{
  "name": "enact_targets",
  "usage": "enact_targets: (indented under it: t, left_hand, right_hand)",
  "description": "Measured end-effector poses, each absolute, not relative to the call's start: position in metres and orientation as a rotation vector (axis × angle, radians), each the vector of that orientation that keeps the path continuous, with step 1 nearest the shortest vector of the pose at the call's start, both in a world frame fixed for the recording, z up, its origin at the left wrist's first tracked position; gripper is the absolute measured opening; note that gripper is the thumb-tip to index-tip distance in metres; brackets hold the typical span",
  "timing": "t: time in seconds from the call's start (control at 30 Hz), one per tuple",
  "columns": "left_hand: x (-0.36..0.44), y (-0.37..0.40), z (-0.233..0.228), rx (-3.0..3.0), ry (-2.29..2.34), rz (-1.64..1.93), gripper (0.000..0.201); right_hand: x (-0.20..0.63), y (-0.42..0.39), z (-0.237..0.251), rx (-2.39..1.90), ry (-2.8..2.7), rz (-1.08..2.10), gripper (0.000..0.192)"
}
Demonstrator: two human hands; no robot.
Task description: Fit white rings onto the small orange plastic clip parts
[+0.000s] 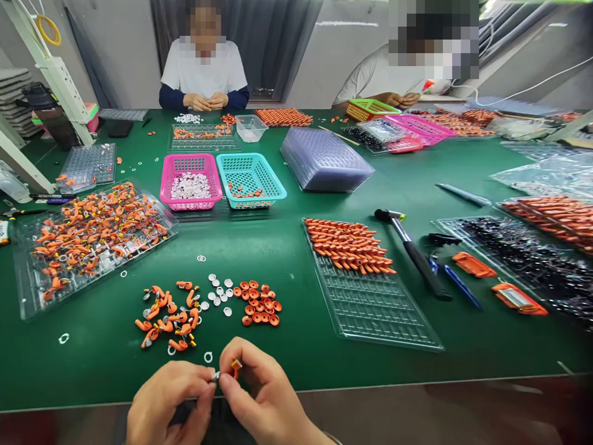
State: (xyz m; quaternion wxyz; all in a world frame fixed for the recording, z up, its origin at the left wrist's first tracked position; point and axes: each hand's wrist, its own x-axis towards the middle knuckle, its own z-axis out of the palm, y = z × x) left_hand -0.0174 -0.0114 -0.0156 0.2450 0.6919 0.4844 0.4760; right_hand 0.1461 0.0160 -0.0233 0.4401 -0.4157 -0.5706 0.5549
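Observation:
My left hand [169, 398] and my right hand [259, 389] meet at the near table edge, fingertips pinched together. Between them sits a small orange part [236, 365] with a silvery piece [215, 375]; the right fingers hold the orange part, the left fingers pinch the metal piece. Just beyond my hands lie a loose pile of curved orange parts [169, 315], several small white discs [218, 292] and a cluster of orange round caps [259, 304] on the green table [287, 346].
A clear tray [370, 309] with rows of finished orange pieces [347, 246] lies right of centre. Another clear tray of orange parts [92, 235] is at left. Pink basket [191, 182], teal basket [251, 179], hammer [412, 250]. Two other people sit across the table.

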Motion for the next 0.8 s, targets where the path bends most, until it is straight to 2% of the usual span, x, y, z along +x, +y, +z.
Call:
enact_targets:
  t: [0.17,0.27,0.43,0.8]
  left_hand:
    - [-0.015,-0.002,-0.015,1.949,1.349,1.255,0.027]
    - [-0.012,0.005,-0.011,2.050,1.301,1.287,0.020]
    - [-0.007,0.008,-0.008,2.117,1.386,1.325,0.015]
    - [-0.004,0.012,-0.005,2.179,1.430,1.333,0.014]
  right_hand:
    - [0.140,0.016,-0.030,-0.936,-0.967,1.759,0.036]
    - [0.133,0.016,-0.031,-0.878,-0.682,1.878,0.040]
    - [0.125,0.014,-0.027,-0.821,-0.408,1.907,0.038]
    - [0.121,0.013,-0.023,-0.733,-0.223,1.953,0.039]
